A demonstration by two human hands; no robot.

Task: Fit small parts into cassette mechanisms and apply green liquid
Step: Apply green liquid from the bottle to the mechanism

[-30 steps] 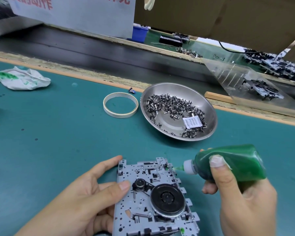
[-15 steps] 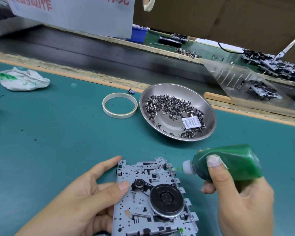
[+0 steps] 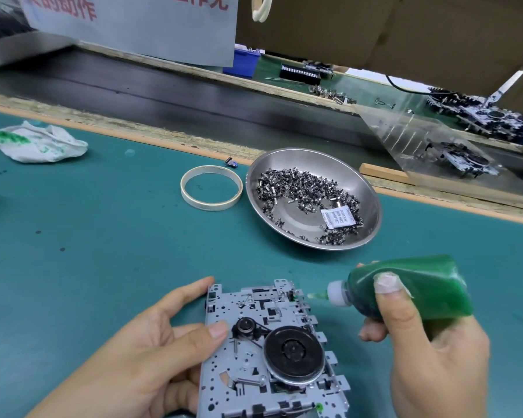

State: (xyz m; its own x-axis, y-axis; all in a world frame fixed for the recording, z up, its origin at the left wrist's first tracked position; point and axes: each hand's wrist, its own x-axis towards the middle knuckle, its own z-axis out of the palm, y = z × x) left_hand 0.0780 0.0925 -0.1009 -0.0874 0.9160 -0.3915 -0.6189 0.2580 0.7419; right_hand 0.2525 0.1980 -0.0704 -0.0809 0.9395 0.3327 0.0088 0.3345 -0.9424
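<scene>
The right hand's point(image 3: 429, 351) grip is wrapped around a soft green plastic squeeze bottle point(image 3: 405, 288), thumb pressed on its side, its white nozzle pointing left with a green-stained tip point(image 3: 316, 295) just beside the upper right corner of a grey stamped-metal cassette mechanism point(image 3: 272, 351). The left hand point(image 3: 151, 351) pinches that mechanism's near-left edge, thumb on its face, fingers against its side, holding it over the teal desk point(image 3: 103, 236). Beyond the bottle sits a round steel dish point(image 3: 372, 206) of small dark metal parts point(image 3: 299, 188). Likely risks: too firm a squeeze could flood green liquid past the intended spot toward the black flywheel point(image 3: 293, 354) and belt; a slipping plate could shift the target off the tip; a drip may fall on the desk.
</scene>
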